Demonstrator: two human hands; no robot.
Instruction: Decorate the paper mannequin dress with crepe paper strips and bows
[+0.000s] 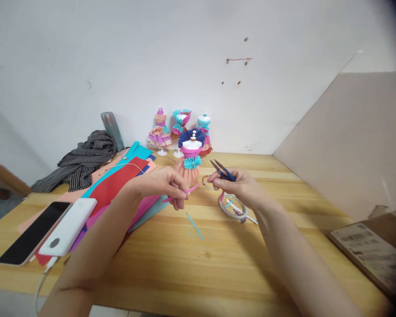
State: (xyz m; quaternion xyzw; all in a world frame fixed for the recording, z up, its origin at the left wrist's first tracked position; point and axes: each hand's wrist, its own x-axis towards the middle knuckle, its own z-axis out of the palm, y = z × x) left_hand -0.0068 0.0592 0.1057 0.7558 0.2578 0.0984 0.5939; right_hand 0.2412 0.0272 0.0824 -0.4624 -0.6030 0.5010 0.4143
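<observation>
My left hand (173, 187) pinches a thin pink paper strip (193, 189) between thumb and fingers, above the table. In my right hand (240, 185) is a pair of small scissors (225, 172) with dark blue handles, the blades pointing up and left. A bit of pink paper (221, 197) also hangs below its fingertips; its upper part is hidden. Just beyond the hands stands a small dress form (192, 152) in a navy pleated collar, teal rosette and peach skirt. A roll of tape (232, 215) lies under my right hand, with scraps inside its ring.
Several coloured paper sheets (114, 178) spread across the left, near a phone (36, 229) and a white power bank (69, 229). Behind them are a striped cloth (86, 160) and a flask (112, 130). More dressed forms (160, 132) stand by the wall. A cardboard box (372, 246) sits right.
</observation>
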